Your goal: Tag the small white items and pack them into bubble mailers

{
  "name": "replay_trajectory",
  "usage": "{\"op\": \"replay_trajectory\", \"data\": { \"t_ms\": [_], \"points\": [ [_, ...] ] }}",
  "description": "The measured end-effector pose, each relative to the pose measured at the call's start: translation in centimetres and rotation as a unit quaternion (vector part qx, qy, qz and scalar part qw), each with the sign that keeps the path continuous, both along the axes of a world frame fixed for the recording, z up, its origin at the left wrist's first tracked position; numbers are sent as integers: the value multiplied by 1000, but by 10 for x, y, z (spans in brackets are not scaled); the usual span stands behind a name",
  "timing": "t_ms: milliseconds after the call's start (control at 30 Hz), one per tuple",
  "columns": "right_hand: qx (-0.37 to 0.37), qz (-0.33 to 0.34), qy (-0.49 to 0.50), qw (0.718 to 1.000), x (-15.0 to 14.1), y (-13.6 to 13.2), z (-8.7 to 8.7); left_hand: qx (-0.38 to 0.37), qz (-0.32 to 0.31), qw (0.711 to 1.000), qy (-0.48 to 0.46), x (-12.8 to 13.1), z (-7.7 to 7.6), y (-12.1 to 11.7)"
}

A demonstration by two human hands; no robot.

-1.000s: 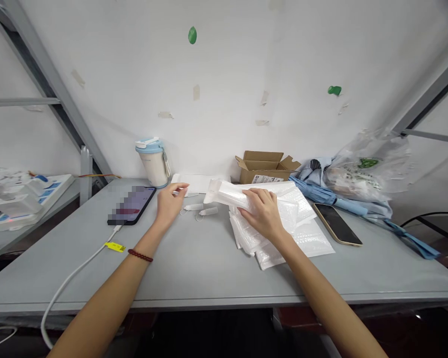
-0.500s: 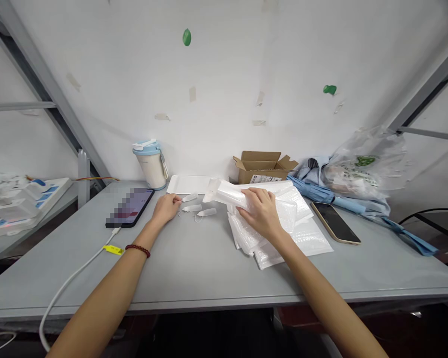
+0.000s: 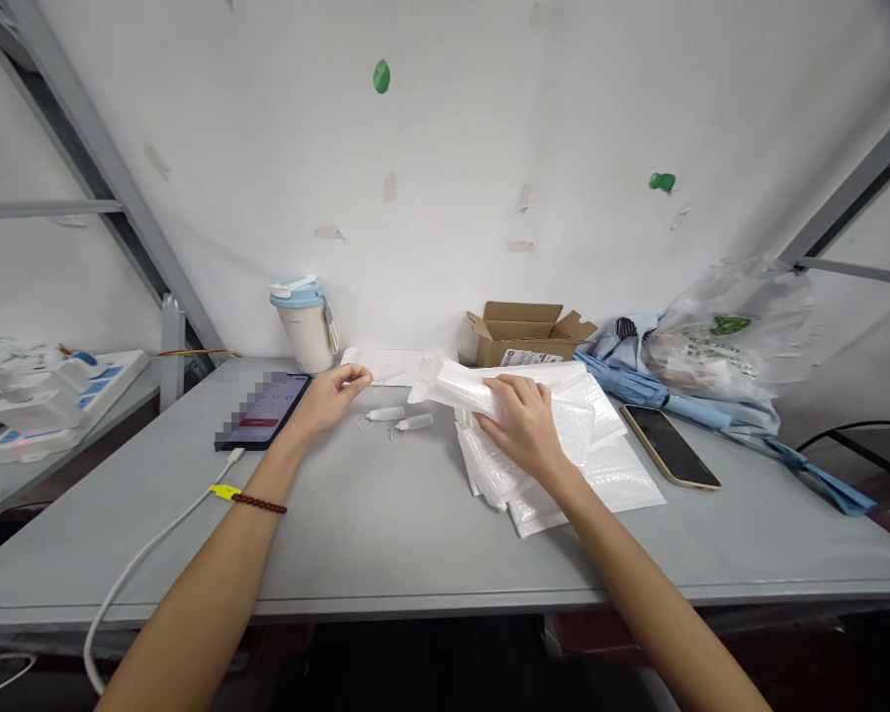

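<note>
My left hand (image 3: pixel 333 394) is closed in a pinch on a small pale translucent tube with a thin loop (image 3: pixel 390 373), raised a little above the table and hard to make out against the white behind it. Two more such looped tubes (image 3: pixel 387 414) lie side by side on the table just below. My right hand (image 3: pixel 523 415) grips a folded white bubble mailer (image 3: pixel 456 384), whose mouth end points left toward the tubes. Under that hand rests a loose stack of white bubble mailers (image 3: pixel 608 475).
A flat white packet (image 3: pixel 357 364) lies by the wall, beside a lidded cup (image 3: pixel 306 331). A phone (image 3: pixel 267 415) with a white cable is at left, another phone (image 3: pixel 671 447) at right. Behind are an open cardboard box (image 3: pixel 523 334), a blue umbrella (image 3: pixel 638 384) and a plastic bag (image 3: pixel 734 336).
My left hand has lifted one looped tube off the table, moving up and slightly right. My right hand keeps its grip on the folded bubble mailer. The view has shifted slightly.
</note>
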State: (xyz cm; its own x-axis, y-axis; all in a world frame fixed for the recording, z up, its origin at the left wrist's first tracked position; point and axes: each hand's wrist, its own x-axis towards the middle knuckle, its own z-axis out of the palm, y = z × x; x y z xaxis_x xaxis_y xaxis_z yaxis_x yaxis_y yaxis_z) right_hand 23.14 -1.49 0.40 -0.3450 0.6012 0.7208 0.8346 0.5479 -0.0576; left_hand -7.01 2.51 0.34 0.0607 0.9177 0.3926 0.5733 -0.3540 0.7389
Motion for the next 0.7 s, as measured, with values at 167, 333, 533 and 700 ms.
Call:
{"op": "replay_trajectory", "data": {
  "t_ms": [167,333,533,700],
  "points": [
    [-1,-2,5,1000,-1,-1,1,10,-12,999,42,7,11,-11],
    [2,-2,1,1000,-1,-1,1,70,10,993,93,11,11,-12],
    [-7,19,-13,1000,0,-1,1,110,-1,988,106,24,13,-19],
    [-4,43,-27,999,0,-2,1,115,-38,990,79,44,8,-25]
  ]
}}
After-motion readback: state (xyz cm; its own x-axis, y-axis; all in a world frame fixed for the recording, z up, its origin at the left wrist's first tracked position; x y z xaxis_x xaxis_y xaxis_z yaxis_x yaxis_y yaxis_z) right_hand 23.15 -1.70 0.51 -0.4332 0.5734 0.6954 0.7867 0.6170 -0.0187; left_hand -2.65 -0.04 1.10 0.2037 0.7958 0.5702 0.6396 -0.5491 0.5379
